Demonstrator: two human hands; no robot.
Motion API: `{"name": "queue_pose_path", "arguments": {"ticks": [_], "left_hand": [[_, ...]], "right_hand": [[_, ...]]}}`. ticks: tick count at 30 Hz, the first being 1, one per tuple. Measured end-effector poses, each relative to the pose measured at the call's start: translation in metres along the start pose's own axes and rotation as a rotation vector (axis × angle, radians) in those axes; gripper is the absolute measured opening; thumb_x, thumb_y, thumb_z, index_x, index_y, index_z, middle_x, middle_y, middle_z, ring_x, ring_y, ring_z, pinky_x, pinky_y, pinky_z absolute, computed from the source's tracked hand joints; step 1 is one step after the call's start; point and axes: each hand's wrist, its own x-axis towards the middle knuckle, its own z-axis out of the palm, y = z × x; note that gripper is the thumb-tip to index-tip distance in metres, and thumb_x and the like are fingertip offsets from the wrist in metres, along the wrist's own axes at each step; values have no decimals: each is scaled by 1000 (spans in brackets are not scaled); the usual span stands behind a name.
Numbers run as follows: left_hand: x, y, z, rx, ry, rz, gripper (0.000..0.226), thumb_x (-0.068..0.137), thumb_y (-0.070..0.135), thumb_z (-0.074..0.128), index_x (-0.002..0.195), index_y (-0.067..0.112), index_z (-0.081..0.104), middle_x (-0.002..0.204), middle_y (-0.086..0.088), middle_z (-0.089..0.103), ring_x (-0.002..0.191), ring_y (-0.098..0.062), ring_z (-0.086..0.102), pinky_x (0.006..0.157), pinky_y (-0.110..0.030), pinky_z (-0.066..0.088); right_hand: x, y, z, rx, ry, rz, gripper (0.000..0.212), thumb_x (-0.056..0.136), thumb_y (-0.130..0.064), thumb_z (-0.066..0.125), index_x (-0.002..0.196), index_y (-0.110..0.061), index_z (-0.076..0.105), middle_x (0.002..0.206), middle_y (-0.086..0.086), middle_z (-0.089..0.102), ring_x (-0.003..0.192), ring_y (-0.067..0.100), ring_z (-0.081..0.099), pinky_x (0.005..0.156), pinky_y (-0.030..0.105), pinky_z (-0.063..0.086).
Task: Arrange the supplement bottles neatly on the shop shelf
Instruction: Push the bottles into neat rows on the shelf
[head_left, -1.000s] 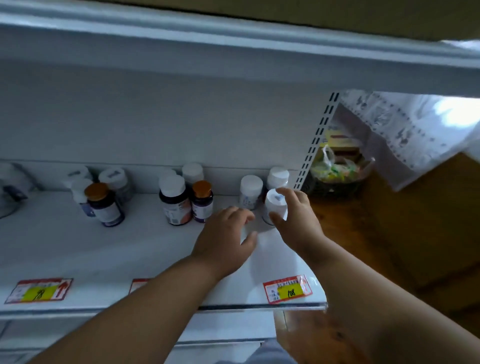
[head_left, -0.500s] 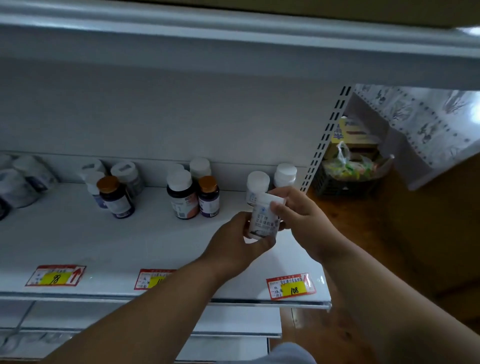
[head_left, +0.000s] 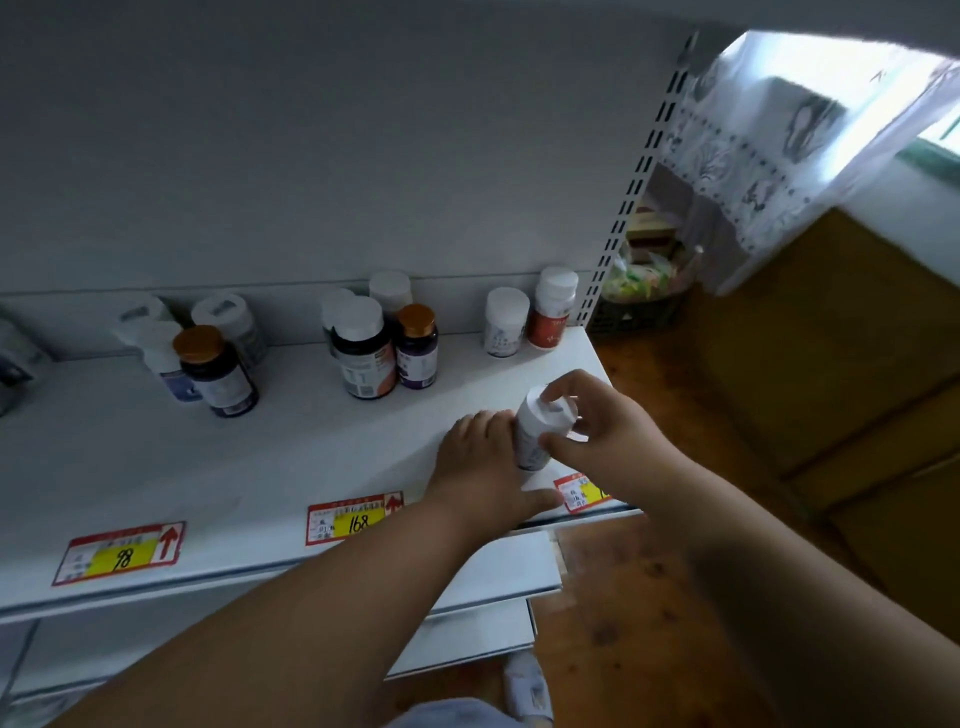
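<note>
Both forearms enter from the lower edge of the head view and are bare along their whole visible length — no sleeve, cuff, glove, watch or band can be made out on either. The left hand (head_left: 480, 467) and right hand (head_left: 602, 436) are bare; no ring is visible. Fingernails are too blurred to assess. At the bottom centre a pale grey-blue garment (head_left: 441, 714) shows — its type cannot be determined. Beside it sits a light-coloured shoe (head_left: 527, 686), partly cropped.

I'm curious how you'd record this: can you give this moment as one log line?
step: placing white bottle near shelf front | right hand: grips cap | left hand: fingers against bottle side | bottle: roughly upright
</note>
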Motion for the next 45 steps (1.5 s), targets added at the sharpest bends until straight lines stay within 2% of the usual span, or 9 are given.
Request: {"name": "queue_pose_path", "arguments": {"ticks": [6, 12, 16, 20, 26, 31, 38, 41, 45], "left_hand": [[5, 4, 14, 77, 67, 58, 85, 69, 85, 44, 127, 23, 44, 122, 2, 52, 111, -18, 46, 104, -36, 34], [2, 3, 15, 83, 87, 64, 86, 70, 88, 38, 126, 23, 45, 119, 3, 51, 110, -16, 43, 103, -33, 33], [1, 9, 11, 1, 66, -15, 87, 66, 89, 44, 127, 29, 36, 124, 7, 49, 109, -10, 44, 101, -28, 37], [3, 17, -1, -130, 107, -148, 99, 56, 84, 64, 134, 35, 29, 138, 9, 44, 121, -11, 44, 98, -25, 33], [7, 22, -27, -207, 135, -226, 97, 59, 86, 49, 139, 37, 24, 146, 11, 32, 130, -10, 32, 100, -23, 26], [17, 27, -35, -205, 149, -261, 87, 73, 79, 45, 142, 31, 27, 148, 7, 32, 132, -12, 29, 100, -26, 26], [22, 31, -45, -309, 202, -323, 82, 68, 80, 43, 138, 38, 32, 142, 12, 41, 128, -11, 37, 100, -28, 33], [20, 32, -53, -377, 200, -329, 83, 63, 83, 43, 136, 43, 34, 140, 16, 44, 126, -8, 41, 101, -32, 38], [-1, 33, -70, -428, 199, -255, 74, 64, 82, 45, 129, 47, 36, 124, 24, 51, 107, 2, 47, 86, -22, 36]], "right_hand": [[0, 13, 2, -112, 12, -119, 38, 75, -14, 76, 103, -29, 56, 115, -15, 57, 100, 9, 55, 88, 25, 53], [4, 25, 0, -133, -39, -203, 36, 76, -28, 74, 105, -34, 53, 118, -19, 51, 101, 8, 54, 84, 25, 53], [20, 25, -6, -50, 11, -195, 31, 86, -50, 52, 116, -43, 47, 121, -24, 46, 102, 4, 54, 83, 15, 46], [84, 16, -20, -201, 134, -237, 23, 95, -36, 48, 118, -34, 52, 115, -13, 51, 96, 10, 54, 74, 18, 43], [157, 15, -31, -505, 219, 1, 36, 89, -37, 56, 122, -25, 52, 127, 8, 48, 115, 30, 45, 89, 38, 40], [160, 27, -26, -374, 226, -18, 23, 87, -20, 59, 103, -25, 44, 115, 10, 50, 97, 27, 47, 79, 35, 42], [119, 14, -45, -17, 298, -122, 29, 80, -55, 62, 103, -43, 47, 107, -6, 50, 87, 13, 57, 63, 21, 46], [101, -13, -50, 180, 280, -133, 29, 80, -54, 65, 102, -41, 50, 114, -1, 53, 94, 17, 61, 67, 27, 57], [71, -53, -42, 217, 312, -185, 32, 76, -59, 67, 97, -40, 51, 101, -11, 59, 86, 6, 61, 52, 6, 45]]}}
